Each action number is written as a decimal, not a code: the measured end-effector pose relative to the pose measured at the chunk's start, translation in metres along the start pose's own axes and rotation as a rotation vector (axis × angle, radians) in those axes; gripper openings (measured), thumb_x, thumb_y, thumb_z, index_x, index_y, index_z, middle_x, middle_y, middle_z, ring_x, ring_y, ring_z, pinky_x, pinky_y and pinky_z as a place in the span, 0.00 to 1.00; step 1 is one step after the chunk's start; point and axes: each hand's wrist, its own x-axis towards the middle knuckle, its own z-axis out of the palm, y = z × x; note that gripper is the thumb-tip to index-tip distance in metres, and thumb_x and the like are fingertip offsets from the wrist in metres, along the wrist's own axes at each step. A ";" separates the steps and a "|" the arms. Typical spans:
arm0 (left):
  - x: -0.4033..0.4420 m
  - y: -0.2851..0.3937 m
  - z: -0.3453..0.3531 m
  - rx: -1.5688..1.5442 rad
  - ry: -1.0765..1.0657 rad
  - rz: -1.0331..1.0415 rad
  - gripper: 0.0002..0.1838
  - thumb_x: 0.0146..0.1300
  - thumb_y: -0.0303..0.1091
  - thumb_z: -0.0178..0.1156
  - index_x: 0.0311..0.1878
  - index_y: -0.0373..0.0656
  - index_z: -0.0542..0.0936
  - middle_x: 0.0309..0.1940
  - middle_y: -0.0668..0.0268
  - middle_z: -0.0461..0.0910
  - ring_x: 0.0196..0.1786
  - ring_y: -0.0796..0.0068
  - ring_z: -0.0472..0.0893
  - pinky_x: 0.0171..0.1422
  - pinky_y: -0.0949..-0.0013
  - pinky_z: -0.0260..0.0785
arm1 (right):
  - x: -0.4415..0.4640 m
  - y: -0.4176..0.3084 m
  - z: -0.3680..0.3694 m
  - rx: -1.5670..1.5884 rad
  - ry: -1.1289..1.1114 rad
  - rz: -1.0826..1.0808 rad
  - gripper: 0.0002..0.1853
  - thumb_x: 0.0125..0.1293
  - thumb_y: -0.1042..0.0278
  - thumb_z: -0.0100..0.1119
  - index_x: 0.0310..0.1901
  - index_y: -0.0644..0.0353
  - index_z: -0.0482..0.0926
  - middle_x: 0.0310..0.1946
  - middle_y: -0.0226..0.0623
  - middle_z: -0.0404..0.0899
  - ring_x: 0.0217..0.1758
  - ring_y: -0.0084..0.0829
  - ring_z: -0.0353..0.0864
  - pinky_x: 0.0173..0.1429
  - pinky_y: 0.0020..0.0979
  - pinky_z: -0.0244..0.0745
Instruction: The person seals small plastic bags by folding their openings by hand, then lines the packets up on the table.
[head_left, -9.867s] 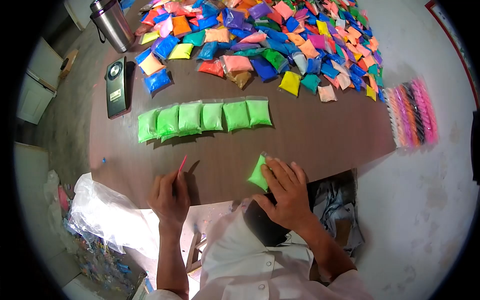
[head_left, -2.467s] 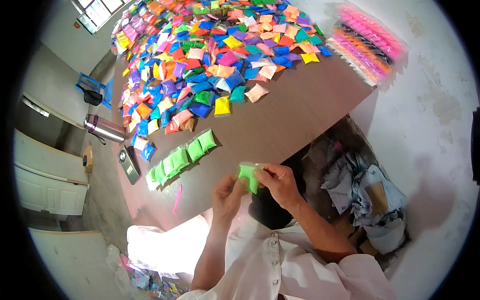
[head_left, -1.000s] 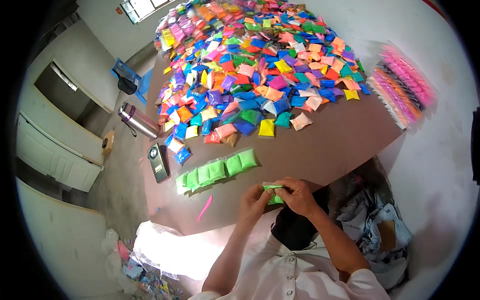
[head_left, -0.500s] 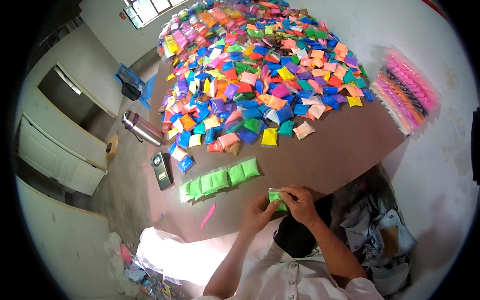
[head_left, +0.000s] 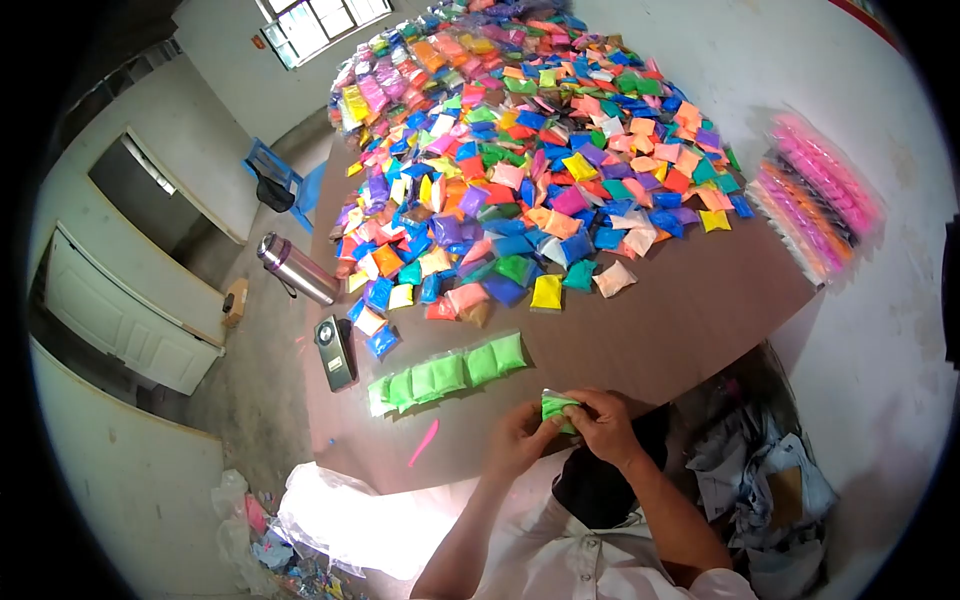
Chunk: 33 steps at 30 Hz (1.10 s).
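Note:
Near the front edge of the brown table [head_left: 600, 345], my left hand [head_left: 520, 437] and my right hand [head_left: 606, 425] pinch one small green packet [head_left: 557, 404] between them. Fingers of both hands cover its lower part and its side. Left of the hands, a pink plastic tool [head_left: 424, 442] lies flat. Behind it a slanted row of several green packets [head_left: 446, 372] rests on the table, some overlapping.
A large heap of colourful packets [head_left: 510, 190] covers the far table. At left stand a steel flask [head_left: 298, 269] and a black device [head_left: 335, 352]. Bagged coloured strips [head_left: 815, 195] lie at the right edge. A blue chair [head_left: 290, 190] and crumpled bags [head_left: 765, 480] are beyond the table.
Earlier my left hand held the pink tool; now it lies on the table. The green packet has been lifted into both hands. The view has also shifted.

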 end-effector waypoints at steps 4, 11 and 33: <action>0.001 0.006 -0.001 0.038 -0.041 -0.091 0.15 0.76 0.37 0.65 0.57 0.35 0.84 0.40 0.68 0.87 0.41 0.81 0.82 0.46 0.73 0.75 | -0.001 0.006 0.002 0.028 0.067 0.018 0.12 0.70 0.73 0.66 0.52 0.66 0.86 0.41 0.39 0.86 0.44 0.26 0.84 0.49 0.28 0.78; 0.003 -0.026 -0.003 0.064 0.015 -0.005 0.13 0.76 0.38 0.66 0.51 0.36 0.84 0.36 0.69 0.85 0.38 0.83 0.81 0.43 0.74 0.73 | -0.003 0.010 0.002 -0.026 0.016 0.029 0.12 0.69 0.73 0.68 0.52 0.67 0.85 0.42 0.40 0.86 0.43 0.29 0.84 0.49 0.30 0.79; 0.007 -0.009 -0.001 0.236 0.014 -0.020 0.14 0.69 0.34 0.69 0.52 0.35 0.85 0.34 0.67 0.87 0.36 0.81 0.83 0.42 0.72 0.76 | 0.000 0.012 0.006 -0.094 0.164 -0.072 0.12 0.68 0.72 0.71 0.50 0.68 0.86 0.39 0.33 0.86 0.40 0.23 0.82 0.45 0.27 0.78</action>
